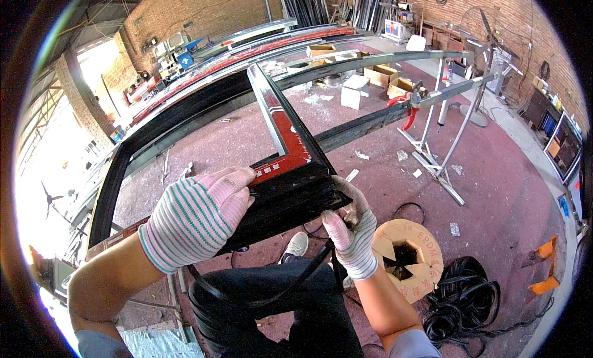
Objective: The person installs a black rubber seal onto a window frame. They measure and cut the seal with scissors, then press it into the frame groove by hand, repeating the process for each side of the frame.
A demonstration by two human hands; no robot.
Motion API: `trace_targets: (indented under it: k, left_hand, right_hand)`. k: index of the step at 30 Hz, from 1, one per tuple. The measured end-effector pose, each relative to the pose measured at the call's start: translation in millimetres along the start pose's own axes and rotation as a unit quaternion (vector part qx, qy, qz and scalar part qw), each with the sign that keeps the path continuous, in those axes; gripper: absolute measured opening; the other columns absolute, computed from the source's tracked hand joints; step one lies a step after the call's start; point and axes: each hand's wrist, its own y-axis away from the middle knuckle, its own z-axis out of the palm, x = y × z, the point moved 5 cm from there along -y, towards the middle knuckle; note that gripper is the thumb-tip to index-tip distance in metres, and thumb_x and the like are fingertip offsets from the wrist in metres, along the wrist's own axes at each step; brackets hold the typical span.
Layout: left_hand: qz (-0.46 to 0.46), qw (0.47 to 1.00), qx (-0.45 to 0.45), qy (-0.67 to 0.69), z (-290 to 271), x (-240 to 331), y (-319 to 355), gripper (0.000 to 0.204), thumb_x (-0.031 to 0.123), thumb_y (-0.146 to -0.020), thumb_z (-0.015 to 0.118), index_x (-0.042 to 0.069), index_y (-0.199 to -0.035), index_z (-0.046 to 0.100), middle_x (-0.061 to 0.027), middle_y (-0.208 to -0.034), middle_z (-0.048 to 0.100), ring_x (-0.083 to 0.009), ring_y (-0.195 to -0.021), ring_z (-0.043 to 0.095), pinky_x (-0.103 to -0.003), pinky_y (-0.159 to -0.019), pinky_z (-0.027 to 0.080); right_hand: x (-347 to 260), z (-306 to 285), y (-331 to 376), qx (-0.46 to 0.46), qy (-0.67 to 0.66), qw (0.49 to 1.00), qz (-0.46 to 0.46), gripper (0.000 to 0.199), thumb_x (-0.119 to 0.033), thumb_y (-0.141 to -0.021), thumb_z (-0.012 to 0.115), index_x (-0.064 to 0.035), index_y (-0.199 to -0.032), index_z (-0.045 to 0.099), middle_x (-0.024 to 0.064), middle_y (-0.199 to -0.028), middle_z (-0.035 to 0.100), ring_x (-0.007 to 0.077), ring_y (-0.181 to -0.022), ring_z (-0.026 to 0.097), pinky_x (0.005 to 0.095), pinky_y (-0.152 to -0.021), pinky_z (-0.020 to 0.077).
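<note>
Frame point(290, 191), black with red film on its inner face, had its near corner between both gloved hands, above the person's lap. Left hand point(196, 216) in a striped knit glove lay flat on top of the corner; left fingers point(238, 179) spread along the red film, pressing down rather than closed around anything. Right hand point(351, 231), same glove, sat at the corner's right underside; right fingers point(344, 191) curled up against the frame edge, pinching a black rubber strip point(309, 271) there, though the exact pinch point was hidden. Strip ran down from the right fingers and looped across the dark trousers point(272, 302). A shoe point(296, 245) showed just below the corner, between the two hands. Right of the right hand, on the red floor point(494, 197), stood a cardboard spool point(404, 256), with coils of black strip point(460, 302) just beyond it. Far past the fingers, a red clamp point(409, 111) gripped the frame's long rail on a metal stand point(441, 163).
</note>
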Motion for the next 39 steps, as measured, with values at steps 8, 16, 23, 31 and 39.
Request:
trace_targets:
  k: [8,16,23,31,39]
  left_hand:
    - [-0.138,0.978,-0.014,0.154,-8,-6,2,0.032,0.017,-0.087,0.069,-0.002,-0.111,0.062,-0.0209,-0.110,0.066,-0.0372,-0.099,0.066,-0.041,-0.089,0.053]
    - [-0.324,0.883,-0.124,0.318,5,-24,-1,0.051,0.040,-0.093,0.065,-0.001,-0.122,0.062,-0.0223,-0.107,0.069,-0.0299,-0.101,0.067,-0.037,-0.091,0.050]
    - [-0.306,0.873,-0.166,0.340,23,-42,-4,0.063,0.050,-0.089,0.068,-0.002,-0.125,0.061,-0.0216,-0.112,0.069,-0.0290,-0.106,0.066,-0.037,-0.097,0.048]
    - [-0.290,0.870,-0.227,0.329,33,-51,-11,0.070,0.056,-0.089,0.066,-0.005,-0.123,0.062,-0.0238,-0.116,0.067,-0.0322,-0.111,0.064,-0.038,-0.101,0.046]
    - [-0.302,0.856,-0.189,0.374,32,-52,-1,0.079,0.061,-0.087,0.067,-0.006,-0.127,0.060,-0.0239,-0.116,0.068,-0.0324,-0.112,0.065,-0.038,-0.101,0.047]
  right_hand:
    - [3,-4,19,0.051,0.088,0.994,0.035,0.049,-0.014,-0.093,0.066,-0.0011,-0.137,0.049,0.0097,-0.108,0.068,0.0067,-0.088,0.060,0.0245,-0.078,0.0492]
    - [17,54,173,-0.227,0.101,0.944,0.215,0.030,-0.024,-0.094,0.067,-0.0029,-0.116,0.067,0.0110,-0.096,0.071,0.0179,-0.083,0.068,0.0307,-0.073,0.0549]
    - [35,143,219,-0.417,-0.012,0.879,0.231,0.037,-0.036,-0.100,0.058,-0.0030,-0.115,0.064,0.0143,-0.098,0.071,0.0245,-0.090,0.068,0.0353,-0.081,0.0525]
    - [23,241,237,-0.558,-0.099,0.820,0.079,0.031,-0.027,-0.098,0.058,-0.0032,-0.118,0.059,0.0174,-0.105,0.066,0.0332,-0.100,0.064,0.0390,-0.090,0.0495]
    - [41,298,237,-0.463,-0.091,0.868,0.157,0.024,-0.021,-0.100,0.057,-0.0020,-0.115,0.056,0.0070,-0.092,0.061,0.0158,-0.086,0.054,0.0315,-0.081,0.0478]
